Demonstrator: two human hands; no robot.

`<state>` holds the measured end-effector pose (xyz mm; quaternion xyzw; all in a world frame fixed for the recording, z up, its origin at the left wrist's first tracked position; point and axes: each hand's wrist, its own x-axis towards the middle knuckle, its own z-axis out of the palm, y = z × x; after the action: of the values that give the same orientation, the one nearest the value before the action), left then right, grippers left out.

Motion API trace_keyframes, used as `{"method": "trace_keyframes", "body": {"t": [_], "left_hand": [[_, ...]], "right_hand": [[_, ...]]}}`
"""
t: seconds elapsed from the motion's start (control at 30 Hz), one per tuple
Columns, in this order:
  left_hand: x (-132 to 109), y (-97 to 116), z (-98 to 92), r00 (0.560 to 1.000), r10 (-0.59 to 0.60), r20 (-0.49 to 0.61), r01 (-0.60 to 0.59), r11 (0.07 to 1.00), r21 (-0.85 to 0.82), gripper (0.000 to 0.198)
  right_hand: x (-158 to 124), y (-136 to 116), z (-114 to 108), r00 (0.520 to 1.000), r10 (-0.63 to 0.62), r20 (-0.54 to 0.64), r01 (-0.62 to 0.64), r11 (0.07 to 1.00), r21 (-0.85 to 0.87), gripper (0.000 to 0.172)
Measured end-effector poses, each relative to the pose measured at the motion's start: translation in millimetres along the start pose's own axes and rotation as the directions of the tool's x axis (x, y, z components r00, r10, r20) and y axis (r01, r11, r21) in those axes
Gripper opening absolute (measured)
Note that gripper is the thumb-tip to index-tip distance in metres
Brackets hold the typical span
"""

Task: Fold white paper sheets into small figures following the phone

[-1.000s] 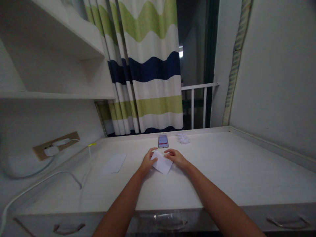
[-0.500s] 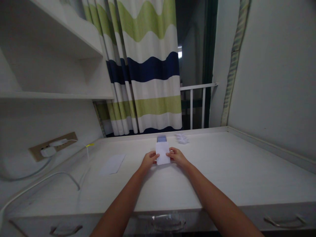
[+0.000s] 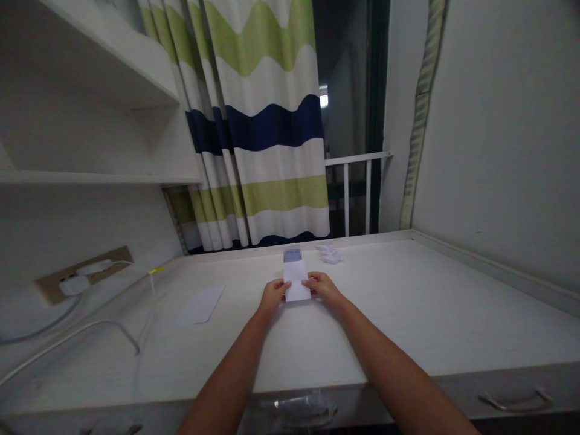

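A small white piece of paper is held between my two hands, a little above the desk. My left hand pinches its left edge, thumb on top. My right hand grips the right edge the same way, with fingers tucked behind. Just beyond the paper lies a small bluish-grey rectangular object, partly covered by it; its kind is unclear. To its right sit some folded white paper pieces. Left of my hands, a larger white sheet lies flat on the desk.
The white desk has drawers with metal handles along its front. A white cable runs over the left side, near a wall socket with plugs. A shelf overhangs the left. A striped curtain hangs behind.
The view has shifted slightly, so everything sits a little further left. My hands keep the same hold on the paper, which has hardly moved.
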<state>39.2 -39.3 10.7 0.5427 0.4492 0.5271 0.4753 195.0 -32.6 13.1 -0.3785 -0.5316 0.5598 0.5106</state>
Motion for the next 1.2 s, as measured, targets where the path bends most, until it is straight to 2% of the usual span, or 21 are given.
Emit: {"method": "trace_keyframes", "body": {"t": [0.3, 0.67, 1.2], "left_hand": [[-7.0, 1.7, -5.7, 0.999, 0.031, -0.034, -0.030, 0.999, 0.017, 0.031], [-2.7, -2.5, -7.2, 0.999, 0.038, 0.031, -0.038, 0.999, -0.017, 0.034], [-6.1, 2.2, -6.9, 0.998, 0.062, 0.009, -0.061, 0.998, -0.019, 0.036]], "right_hand": [[-4.5, -1.4, 1.5, 1.000, -0.015, 0.020, 0.015, 1.000, -0.007, 0.019], [-2.1, 1.5, 1.8, 1.000, -0.021, -0.018, 0.021, 1.000, -0.008, 0.021], [-2.3, 1.1, 1.3, 0.999, -0.021, -0.039, 0.023, 0.999, 0.045, 0.027]]}}
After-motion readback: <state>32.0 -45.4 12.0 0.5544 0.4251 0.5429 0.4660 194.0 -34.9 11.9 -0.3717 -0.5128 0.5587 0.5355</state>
